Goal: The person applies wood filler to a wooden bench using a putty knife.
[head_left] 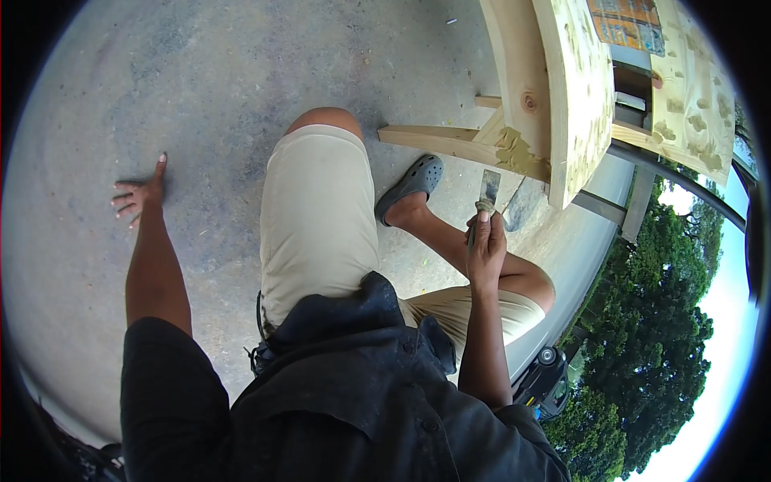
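Crouched low over bare grey concrete floor (209, 72), with left hand (143, 195) planted well out to the side, fingers spread wide apart. Gripping in right hand (486, 241) a flat, putty-stained metal scraper (489, 187), with thumb and fingers clamped together around the handle. Aiming the blade toward olive-tan putty (518, 151) smeared near the lower end of a pale, knotted wooden board (526, 72); cannot tell whether touching. Hemmed in there by a slim pale timber strut (438, 143) jutting leftward, just beside a grey perforated rubber clog (416, 183). Crossing the bent right leg (528, 281) with the forearm. Bordered further right by a putty-dabbed pale wooden panel (582, 104), a worn orange-and-blue slab (628, 26) and a dark curved bar (683, 181). Backed by leafy green trees (650, 337) and a parked black car (544, 380).
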